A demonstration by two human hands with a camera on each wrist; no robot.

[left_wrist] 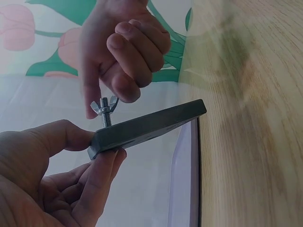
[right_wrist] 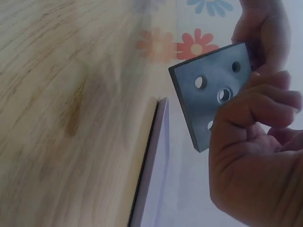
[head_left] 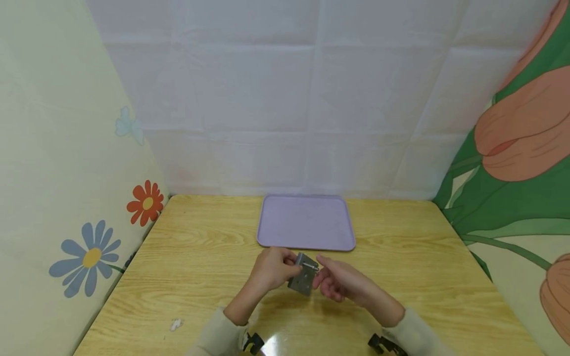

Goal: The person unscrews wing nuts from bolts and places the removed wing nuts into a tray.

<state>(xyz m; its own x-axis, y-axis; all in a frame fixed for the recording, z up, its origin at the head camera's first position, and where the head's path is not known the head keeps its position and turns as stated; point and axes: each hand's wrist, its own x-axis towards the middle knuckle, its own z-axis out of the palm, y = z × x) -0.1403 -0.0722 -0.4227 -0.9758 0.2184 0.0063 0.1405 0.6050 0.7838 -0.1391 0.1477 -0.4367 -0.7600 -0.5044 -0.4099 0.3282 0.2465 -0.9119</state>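
Note:
Between thumb and fingertips, my left hand (head_left: 271, 268) pinches one end of a dark grey metal plate (head_left: 303, 281) above the table. Several round holes pierce the plate (right_wrist: 187, 87), as the right wrist view shows. From its held end rises a threaded bolt (left_wrist: 106, 122) carrying a silver wing nut (left_wrist: 105, 110) near its tip. My right hand (head_left: 347, 281) is just right of the plate. In the left wrist view, one finger (left_wrist: 91, 97) of it extends straight down right at the wing nut, while its other fingers are bent loosely with nothing in them.
A lilac tray (head_left: 307, 222) lies on the wooden table (head_left: 205, 237) beyond my hands, near the back edge. White cloth (head_left: 249, 99) hangs behind the table, and flower-printed cloths flank it. A small pale worn patch (head_left: 176, 324) marks the table at front left.

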